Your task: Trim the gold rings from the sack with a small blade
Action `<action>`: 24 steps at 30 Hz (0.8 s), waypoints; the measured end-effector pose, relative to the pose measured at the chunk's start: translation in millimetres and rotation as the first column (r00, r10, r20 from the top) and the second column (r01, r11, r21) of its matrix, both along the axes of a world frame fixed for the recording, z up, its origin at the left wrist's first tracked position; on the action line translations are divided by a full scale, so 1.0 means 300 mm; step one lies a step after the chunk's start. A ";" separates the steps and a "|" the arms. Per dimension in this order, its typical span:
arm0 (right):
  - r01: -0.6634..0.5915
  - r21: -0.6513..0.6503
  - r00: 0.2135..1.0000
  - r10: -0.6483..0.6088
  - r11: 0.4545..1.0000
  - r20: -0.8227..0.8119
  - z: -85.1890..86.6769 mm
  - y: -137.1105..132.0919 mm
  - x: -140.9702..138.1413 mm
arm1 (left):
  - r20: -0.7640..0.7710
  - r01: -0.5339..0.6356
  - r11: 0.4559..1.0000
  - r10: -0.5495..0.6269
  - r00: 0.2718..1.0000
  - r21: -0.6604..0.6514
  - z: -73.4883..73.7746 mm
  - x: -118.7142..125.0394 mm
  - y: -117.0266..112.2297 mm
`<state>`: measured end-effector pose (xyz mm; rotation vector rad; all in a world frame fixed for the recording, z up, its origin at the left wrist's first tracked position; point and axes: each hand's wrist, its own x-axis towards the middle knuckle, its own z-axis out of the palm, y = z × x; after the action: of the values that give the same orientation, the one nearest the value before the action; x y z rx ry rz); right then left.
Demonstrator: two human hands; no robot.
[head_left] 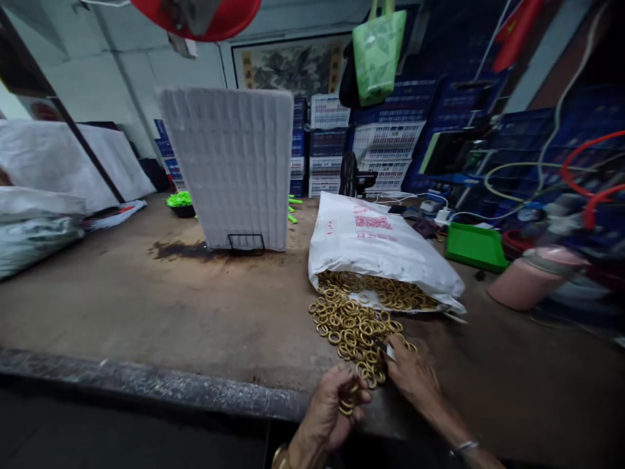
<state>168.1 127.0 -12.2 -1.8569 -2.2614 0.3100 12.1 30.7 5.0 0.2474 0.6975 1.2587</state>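
My left hand (328, 407) is curled at the table's front edge, palm up, with several brass-coloured rings (346, 409) held in its fingers. To the right of it, my right hand (411, 372) grips a small tool (390, 352) with a pale handle and a dark tip; its exact kind is unclear. The tip touches or hovers over a loose heap of brass-coloured rings (349, 322), I cannot tell which. This heap spills from the open mouth of a white woven sack (361, 238) with red print, which lies on its side and holds more rings.
A tall white ribbed panel (229, 163) stands upright in a black wire holder (247, 242) on the brown table (146, 312). Behind it is a dark bowl of bright green pieces (180, 203). At right are a green tray (476, 246) and a pink bottle (534, 277).
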 end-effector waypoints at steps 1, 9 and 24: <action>0.009 0.008 0.998 -0.009 1.000 -0.062 -0.003 0.003 0.005 | 0.004 -0.011 1.000 0.011 1.000 -0.012 -0.001 0.002 0.002; -0.046 -0.112 0.759 -0.038 0.993 -0.650 0.024 -0.068 -0.064 | -0.009 -0.052 0.996 0.051 0.999 -0.073 0.005 0.014 0.030; -0.198 -0.191 0.677 -0.007 0.961 -0.736 0.066 -0.138 -0.104 | -0.605 -0.055 0.973 0.183 0.775 0.224 0.018 0.032 0.019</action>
<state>137.0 85.5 7.5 -1.3212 -1.7796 1.1864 21.9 36.4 10.5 0.8241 1.1745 1.3747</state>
